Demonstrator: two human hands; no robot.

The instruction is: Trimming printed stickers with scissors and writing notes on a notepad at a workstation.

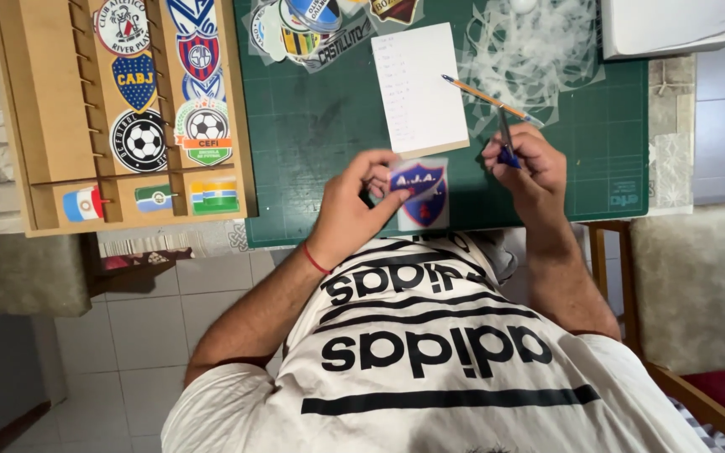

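Two bare hands work over a green cutting mat [329,134], which serves as the landmark. The left hand [350,210] pinches a sticker [421,193], a shield-shaped crest in blue and red on a clear backing, between thumb and fingertips at the sticker's left edge. The sticker hangs over the near edge of the mat, just above the person's white shirt [430,361] with black stripes. A red band [315,258] circles the left wrist.

The right hand [526,168] sits just right of the sticker, also at the mat's near edge, fingers curled around a thin tool with a blue handle [507,144]; its metal tip points up and away from the body. What kind of tool it is cannot be told.

On the mat beyond the hands lies a white paper slip [417,88] with faint writing. A pencil [488,99] lies slantwise, its tip on the slip's right edge. Right of that, a heap of clear cut-out scraps [539,50] covers the mat's far right part. At the mat's far edge, more stickers [308,29] lie in a loose pile. A white box [673,25] overlaps the mat's far right corner.

Left of the mat stands a wooden rack [44,109] with slotted columns, holding round and shield-shaped crests and, in its near row, three small flag pieces. Under the mat, a pale table edge [673,168] shows on the right.
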